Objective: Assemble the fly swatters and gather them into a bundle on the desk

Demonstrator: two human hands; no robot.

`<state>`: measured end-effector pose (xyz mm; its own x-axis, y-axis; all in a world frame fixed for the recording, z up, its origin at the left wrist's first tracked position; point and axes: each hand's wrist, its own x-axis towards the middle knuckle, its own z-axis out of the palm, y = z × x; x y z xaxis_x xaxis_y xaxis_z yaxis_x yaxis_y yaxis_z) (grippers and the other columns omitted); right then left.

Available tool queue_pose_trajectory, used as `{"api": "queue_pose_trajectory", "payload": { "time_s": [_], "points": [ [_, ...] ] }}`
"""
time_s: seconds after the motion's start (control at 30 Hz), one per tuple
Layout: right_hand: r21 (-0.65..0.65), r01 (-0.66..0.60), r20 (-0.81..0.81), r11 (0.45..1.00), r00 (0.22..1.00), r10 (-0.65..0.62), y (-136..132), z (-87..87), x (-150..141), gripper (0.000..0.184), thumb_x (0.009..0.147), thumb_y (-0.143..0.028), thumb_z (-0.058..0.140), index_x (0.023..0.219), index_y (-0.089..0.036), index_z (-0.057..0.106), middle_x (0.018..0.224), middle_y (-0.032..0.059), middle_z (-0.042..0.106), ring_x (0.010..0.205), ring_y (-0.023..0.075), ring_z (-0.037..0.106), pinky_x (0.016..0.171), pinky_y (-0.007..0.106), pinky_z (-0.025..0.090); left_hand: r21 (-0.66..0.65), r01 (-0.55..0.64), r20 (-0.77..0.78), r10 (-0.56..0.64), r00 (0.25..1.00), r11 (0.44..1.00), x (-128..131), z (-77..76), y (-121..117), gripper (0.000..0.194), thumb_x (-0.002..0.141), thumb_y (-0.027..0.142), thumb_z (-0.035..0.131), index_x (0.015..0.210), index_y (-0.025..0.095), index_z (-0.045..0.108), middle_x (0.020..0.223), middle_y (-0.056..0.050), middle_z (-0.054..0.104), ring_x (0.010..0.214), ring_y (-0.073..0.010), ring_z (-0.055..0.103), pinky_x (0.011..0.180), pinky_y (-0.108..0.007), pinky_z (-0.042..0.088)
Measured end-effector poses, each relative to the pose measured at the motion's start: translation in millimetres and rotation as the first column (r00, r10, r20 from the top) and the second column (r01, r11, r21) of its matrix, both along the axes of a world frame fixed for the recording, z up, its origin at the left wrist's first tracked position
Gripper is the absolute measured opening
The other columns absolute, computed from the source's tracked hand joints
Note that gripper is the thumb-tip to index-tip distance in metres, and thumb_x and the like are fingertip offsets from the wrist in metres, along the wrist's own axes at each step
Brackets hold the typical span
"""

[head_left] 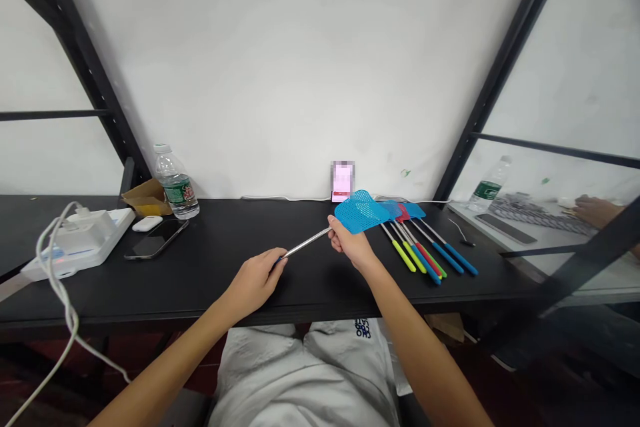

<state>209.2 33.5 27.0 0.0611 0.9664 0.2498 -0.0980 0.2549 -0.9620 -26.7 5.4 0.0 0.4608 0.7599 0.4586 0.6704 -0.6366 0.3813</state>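
I hold a blue fly swatter (pixel 361 212) with a thin metal rod above the black table (pixel 240 260). My left hand (pixel 256 280) is closed round the handle end of the rod. My right hand (pixel 350 240) pinches the rod just below the blue mesh head. To the right, several more fly swatters (pixel 425 248) lie side by side on the table, with green, red and blue handles pointing towards me.
At the left stand a water bottle (pixel 175 183), a cardboard piece (pixel 147 198), a white earbud case (pixel 147 222), a dark phone (pixel 156 240) and a white power strip (pixel 80 237) with cables. A small phone (pixel 343 181) leans against the wall. Another person's hand (pixel 597 210) rests beyond the right frame.
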Motion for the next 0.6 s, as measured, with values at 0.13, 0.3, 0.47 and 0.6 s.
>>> {"api": "queue_pose_trajectory", "payload": {
  "time_s": [0.13,0.3,0.47,0.6],
  "points": [
    [0.001,-0.015,0.011,1.0,1.0,0.015,-1,0.2,-1,0.042,0.079,-0.057,0.063,0.064,-0.02,0.047,0.051,-0.0042,0.046,0.04,0.0068,0.034,0.039,0.024,0.029,-0.038,0.019,0.004,-0.019,1.0,0.999,1,5.0,-2,0.03,0.1,0.038,0.035,0.102,0.021,0.06,0.093,-0.004,0.067,0.085,-0.0189,0.062,0.077,-0.028,0.045],
    [0.021,-0.058,0.018,0.998,0.998,0.058,0,-1.9,-3,0.042,0.079,-0.059,0.061,0.067,-0.021,0.048,0.051,-0.0044,0.045,0.039,0.0071,0.033,0.039,0.024,0.029,-0.056,0.017,0.023,-0.016,1.0,0.998,2,5.6,-3,0.028,0.099,0.038,0.037,0.096,0.021,0.059,0.081,-0.001,0.064,0.075,-0.0165,0.06,0.07,-0.027,0.042],
    [0.018,-0.051,0.045,0.999,0.998,0.05,-2,-3.6,-6,0.044,0.08,-0.06,0.06,0.063,-0.021,0.047,0.051,-0.0038,0.045,0.039,0.0073,0.034,0.039,0.025,0.03,0.033,-0.037,-0.051,0.038,0.998,0.999,5,5.2,-1,0.028,0.099,0.039,0.037,0.095,0.021,0.059,0.086,-0.003,0.065,0.076,-0.017,0.06,0.069,-0.027,0.041],
    [0.006,-0.028,0.053,1.0,0.998,0.028,-1,-8.1,-6,0.046,0.08,-0.062,0.058,0.062,-0.021,0.047,0.05,-0.004,0.044,0.039,0.0077,0.034,0.039,0.025,0.03,0.099,-0.053,-0.12,0.065,0.991,0.994,30,16.9,7,0.024,0.098,0.036,0.038,0.102,0.022,0.056,0.093,-0.004,0.066,0.078,-0.0175,0.062,0.067,-0.027,0.041]
  ]
}}
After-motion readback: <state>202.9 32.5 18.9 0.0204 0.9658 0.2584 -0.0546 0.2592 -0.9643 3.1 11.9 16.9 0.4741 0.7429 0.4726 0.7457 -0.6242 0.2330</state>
